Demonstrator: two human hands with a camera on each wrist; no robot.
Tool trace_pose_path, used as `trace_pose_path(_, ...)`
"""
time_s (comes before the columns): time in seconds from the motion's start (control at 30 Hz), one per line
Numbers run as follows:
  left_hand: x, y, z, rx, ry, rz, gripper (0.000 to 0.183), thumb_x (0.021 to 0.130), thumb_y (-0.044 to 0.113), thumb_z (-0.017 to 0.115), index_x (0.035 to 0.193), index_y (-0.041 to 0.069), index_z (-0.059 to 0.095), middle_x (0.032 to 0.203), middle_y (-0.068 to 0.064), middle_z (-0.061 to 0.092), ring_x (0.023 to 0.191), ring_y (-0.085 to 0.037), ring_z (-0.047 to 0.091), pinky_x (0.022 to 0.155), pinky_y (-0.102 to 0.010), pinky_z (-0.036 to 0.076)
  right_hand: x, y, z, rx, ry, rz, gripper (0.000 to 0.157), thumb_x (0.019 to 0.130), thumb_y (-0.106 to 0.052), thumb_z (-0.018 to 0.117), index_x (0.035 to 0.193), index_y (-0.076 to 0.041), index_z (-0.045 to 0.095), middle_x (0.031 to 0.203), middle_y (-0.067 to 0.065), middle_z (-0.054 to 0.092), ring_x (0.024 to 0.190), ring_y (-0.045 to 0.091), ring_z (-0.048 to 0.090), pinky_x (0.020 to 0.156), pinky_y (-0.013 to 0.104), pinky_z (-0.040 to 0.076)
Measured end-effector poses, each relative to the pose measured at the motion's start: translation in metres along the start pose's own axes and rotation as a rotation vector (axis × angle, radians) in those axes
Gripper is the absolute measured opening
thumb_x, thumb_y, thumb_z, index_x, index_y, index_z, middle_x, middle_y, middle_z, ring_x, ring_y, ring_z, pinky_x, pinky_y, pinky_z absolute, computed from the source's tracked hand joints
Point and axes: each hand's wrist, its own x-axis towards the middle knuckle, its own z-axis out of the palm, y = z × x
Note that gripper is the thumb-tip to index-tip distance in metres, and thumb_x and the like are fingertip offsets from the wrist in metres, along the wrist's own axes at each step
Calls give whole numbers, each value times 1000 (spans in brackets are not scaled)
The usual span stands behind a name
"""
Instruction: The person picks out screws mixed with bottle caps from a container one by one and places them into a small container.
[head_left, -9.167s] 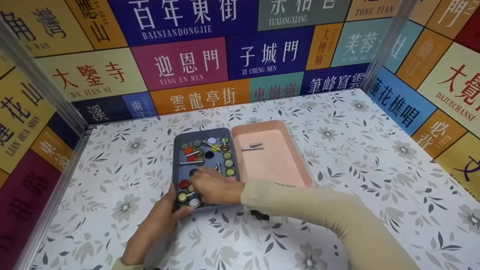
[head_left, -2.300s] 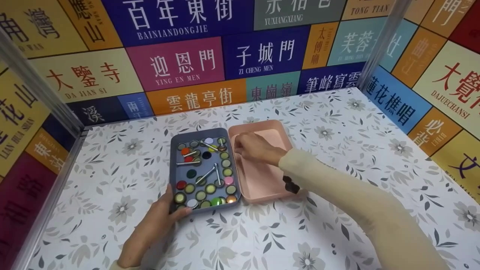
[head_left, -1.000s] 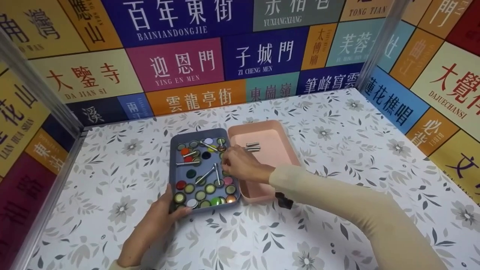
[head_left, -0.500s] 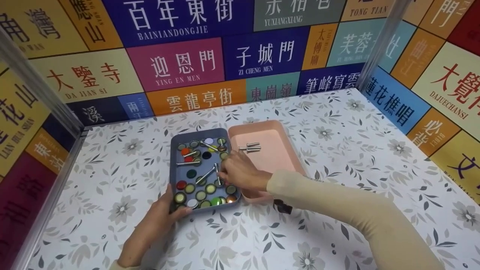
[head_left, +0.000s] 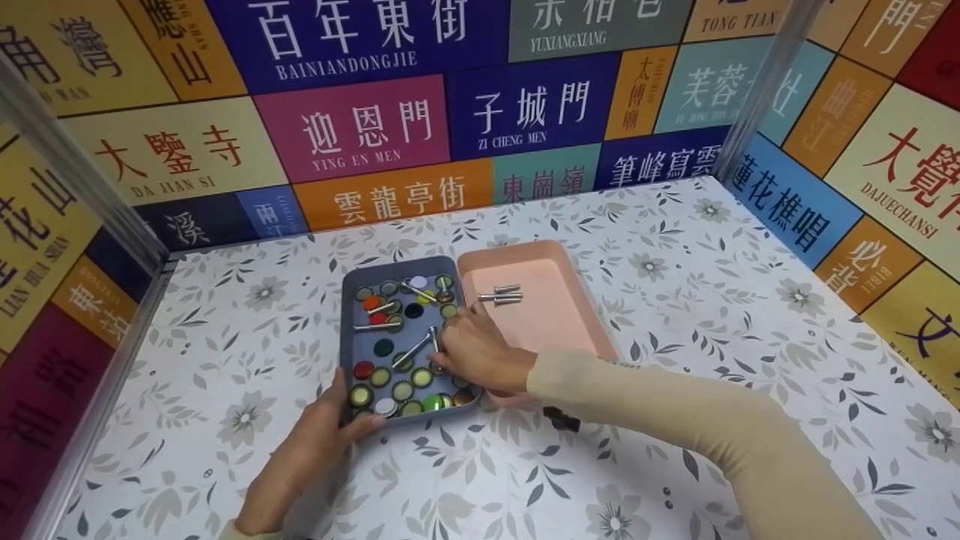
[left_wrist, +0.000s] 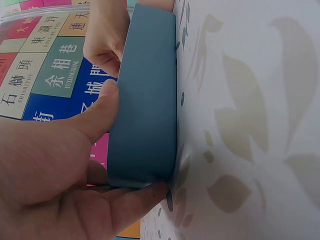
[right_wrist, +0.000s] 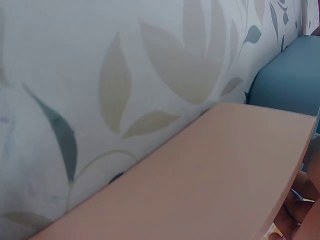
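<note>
Place: booth-like space, exact kind unclear | walls (head_left: pixel 480 94): colourful panels (head_left: pixel 352 124), Chinese lettering | corners: metal posts (head_left: pixel 768 91) | table (head_left: pixel 697 322): white, leaf-and-flower pattern

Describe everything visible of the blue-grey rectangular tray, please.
The shallow, blue-grey rectangular tray looks plastic, with rounded corners. It stands on the white leaf-patterned tabletop, left of the pink rectangular tray, holding round multicoloured bottle caps and silvery metal bolts. The left hand grips its near-left corner; the right hand is over its right side.

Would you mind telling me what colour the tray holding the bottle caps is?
The tray is greyish blue, shown best in the head view.
</note>
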Motion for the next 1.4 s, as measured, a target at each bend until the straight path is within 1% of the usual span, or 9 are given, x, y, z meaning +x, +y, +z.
trace_pose_path(0.17,1,-1,0,12,2,6,103,93,32,71,159,-3,1,160,-24,33,149,-38,32,125,-55,21,0,-4,2,-65,32,-28,41,93,-43,69,75,-7,77,76,6,74,87,26,64,90,42,44)
trace_pose_path(0.27,2,-1,1,14,1,11,103,93,31,71,159,-3,0,160,-24,32,149,-38,33,125,-55,21,-2,-6,3,-73,15,-19,40,93,-43,69,80,-6,78,79,6,75,90,25,64,89,41,43)
trace_pose_path(0.43,2,0,1,12,3,16,102,93,31,71,160,1,0,160,-22,35,148,-37,36,124,-55,23,-1,-6,3,-74,-18,12,40,94,-43,68,87,-5,79,87,9,76,95,26,65,93,42,42)
trace_pose_path(0.7,2,-1,2,28,-2,6,103,93,35,70,160,3,-2,162,-20,33,151,-34,31,125,-53,21,-1,-6,8,-205,5,-20,37,93,-42,66,75,-11,76,81,8,75,93,27,66,98,46,41)
trace_pose_path(0.9,1,-2,1,-4,10,25,101,93,32,71,162,9,2,158,-17,40,148,-33,38,125,-53,24,1,-8,4,-137,-8,9,35,92,-39,69,74,-10,75,83,8,76,93,27,67,98,47,40)
trace_pose_path(1.03,1,-3,1,-16,8,31,100,93,30,71,162,8,2,159,-17,40,148,-33,37,125,-52,23,1,-10,4,-116,-16,30,33,91,-36,68,71,-10,73,81,7,76,94,26,66,98,46,39)
trace_pose_path(1.1,1,-3,1,-8,4,25,101,93,32,71,161,6,1,159,-19,39,149,-34,36,125,-53,22,0,-10,4,-119,-11,37,32,91,-34,68,69,-10,72,79,7,75,92,26,65,97,46,39)
trace_pose_path(1.23,2,-3,0,-4,-2,12,103,93,34,71,161,6,0,160,-20,37,149,-35,35,125,-54,21,-1,-11,6,-135,15,42,30,88,-29,67,65,-12,70,74,6,74,90,25,65,95,45,38)
trace_pose_path(1.4,2,-3,0,-7,-3,25,102,93,33,71,161,7,0,160,-19,37,149,-34,36,125,-54,21,-1,-11,7,-158,39,52,29,86,-29,66,64,-12,69,72,4,73,88,25,63,93,45,38)
